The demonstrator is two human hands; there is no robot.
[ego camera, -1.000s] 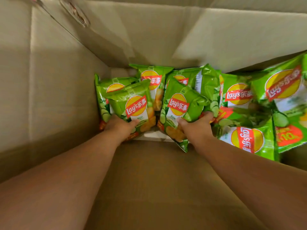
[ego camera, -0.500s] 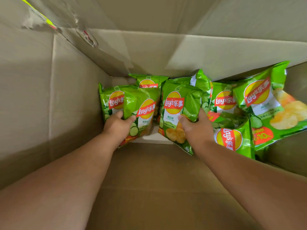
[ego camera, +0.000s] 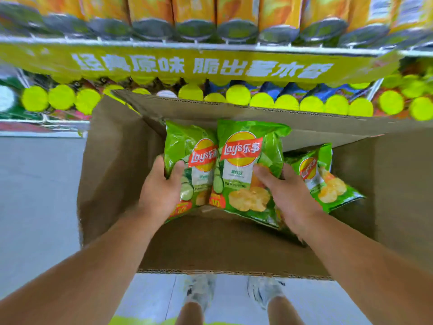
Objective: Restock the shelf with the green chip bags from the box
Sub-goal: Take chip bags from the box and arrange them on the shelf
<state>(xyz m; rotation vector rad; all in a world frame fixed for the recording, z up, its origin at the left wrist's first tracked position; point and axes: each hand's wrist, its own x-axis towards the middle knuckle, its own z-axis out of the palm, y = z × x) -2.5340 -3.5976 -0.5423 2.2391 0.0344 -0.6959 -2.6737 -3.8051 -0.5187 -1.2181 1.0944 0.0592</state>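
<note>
My left hand (ego camera: 161, 191) grips a green chip bag (ego camera: 187, 160) by its lower left side. My right hand (ego camera: 288, 195) grips a second green chip bag (ego camera: 246, 165) by its lower right side. Both bags are upright, side by side and touching, held above the open cardboard box (ego camera: 112, 174). Another green bag (ego camera: 323, 181) lies lower in the box, to the right of my right hand. The shelf (ego camera: 201, 64) with a yellow-green strip and white writing runs across the top of the view, beyond the box.
Orange packs stand on the upper shelf level (ego camera: 234, 17). Round yellow-green lids (ego camera: 236, 95) line the level below, just behind the box's far flap. Grey floor (ego camera: 35, 195) lies left of the box. My two shoes (ego camera: 201, 292) show below the box's near edge.
Both hands have lifted their bags up out of the pile, and my view has risen out of the box, so the shelf and floor now show.
</note>
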